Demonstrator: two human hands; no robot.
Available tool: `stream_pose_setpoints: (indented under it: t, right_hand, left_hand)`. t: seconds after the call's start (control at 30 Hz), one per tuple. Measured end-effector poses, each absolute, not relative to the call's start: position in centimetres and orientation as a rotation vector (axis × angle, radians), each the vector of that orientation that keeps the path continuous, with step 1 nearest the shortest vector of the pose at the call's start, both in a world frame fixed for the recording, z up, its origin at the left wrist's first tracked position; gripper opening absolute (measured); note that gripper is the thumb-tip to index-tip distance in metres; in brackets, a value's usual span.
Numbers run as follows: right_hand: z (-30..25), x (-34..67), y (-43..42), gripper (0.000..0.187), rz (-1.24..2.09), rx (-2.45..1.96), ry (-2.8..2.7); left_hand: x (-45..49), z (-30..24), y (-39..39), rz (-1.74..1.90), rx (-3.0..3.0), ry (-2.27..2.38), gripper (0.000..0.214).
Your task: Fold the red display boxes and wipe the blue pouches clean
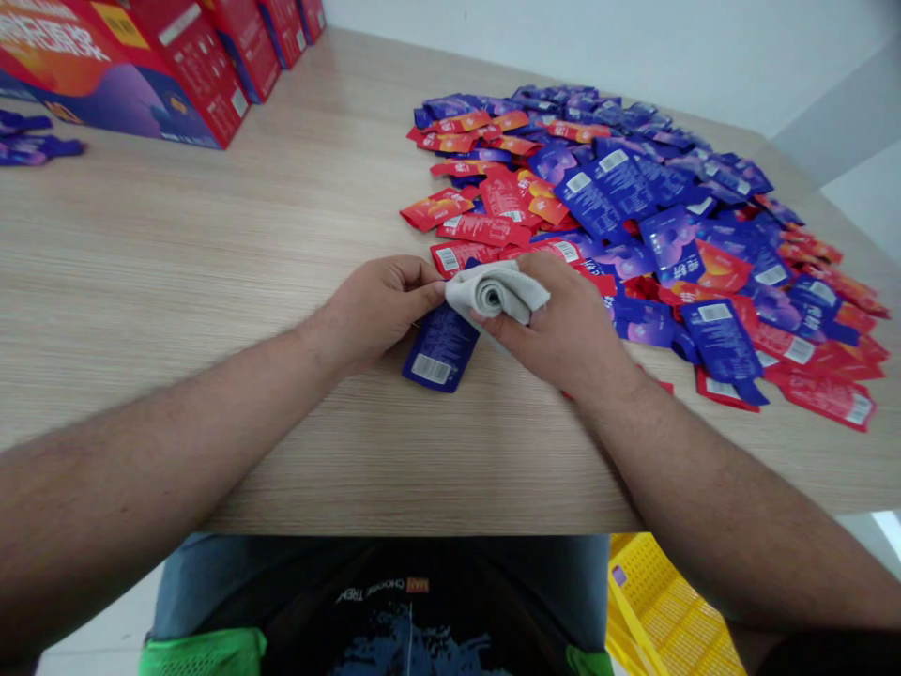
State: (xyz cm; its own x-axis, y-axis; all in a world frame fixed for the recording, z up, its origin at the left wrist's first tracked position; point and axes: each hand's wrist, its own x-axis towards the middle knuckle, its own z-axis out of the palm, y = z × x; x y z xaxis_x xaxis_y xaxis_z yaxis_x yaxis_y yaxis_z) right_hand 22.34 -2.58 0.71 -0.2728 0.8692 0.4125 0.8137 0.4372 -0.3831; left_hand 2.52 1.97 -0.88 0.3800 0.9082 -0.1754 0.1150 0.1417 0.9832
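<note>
The boxes (pixel 105 66) at 11 o'clock are running off the top and left edges, cutting their print short. Purple sachets (pixel 32 145) at 9 o'clock are slipping past the left edge. The cloth (pixel 496 289) and the right hand (pixel 563 329) gripping it are covering the blue sachet (pixel 436 352)'s top; whether the left hand (pixel 373 310) is pinching cloth or sachet is not showing. In the pile (pixel 633 207) at 2 o'clock, labels are reading too small. The crate (pixel 654 601) at 5 o'clock is vanishing behind the right forearm (pixel 704 488) and the bottom edge.
</note>
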Motion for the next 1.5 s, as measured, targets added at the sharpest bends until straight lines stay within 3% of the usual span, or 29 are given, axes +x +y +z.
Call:
stream_pose_setpoints:
  t: [0.23,0.43,0.57,0.73,0.9,1.03,1.5]
  right_hand:
    - [0.9,21.9,-3.1,0.017,0.353,-1.214,-2.381]
    - [0.7,21.7,-3.1,0.016,0.249,-1.35,-2.24]
    - [0.5,21.0,-3.6,0.022,0.502,-1.145,-2.535]
    - [0.3,21.2,-3.3,0.019,0.296,-1.32,-2.272]
    - [0.3,21.3,-3.4,0.023,0.492,-1.159,-2.519]
    - [0.3,21.7,-2.9,0.019,0.309,-1.294,-2.236]
    - [0.1,23.6,-0.8,0.023,0.212,-1.561,-1.914]
  left_hand:
    - [2.5,-0.7,1.9,0.714,1.215,1.029,0.011]
    - [2.6,-0.7,2.0,0.68,1.155,1.043,0.01]
    - [2.6,-0.6,1.9,0.693,1.183,1.084,0.012]
    - [2.6,-0.5,2.0,0.688,1.132,1.061,0.011]
    - [2.6,-0.4,1.9,0.7,1.122,1.07,0.012]
    - [2.5,-0.4,2.0,0.67,1.13,1.031,0.013]
    - [0.2,1.5,2.5,0.4,1.527,0.88,0.01]
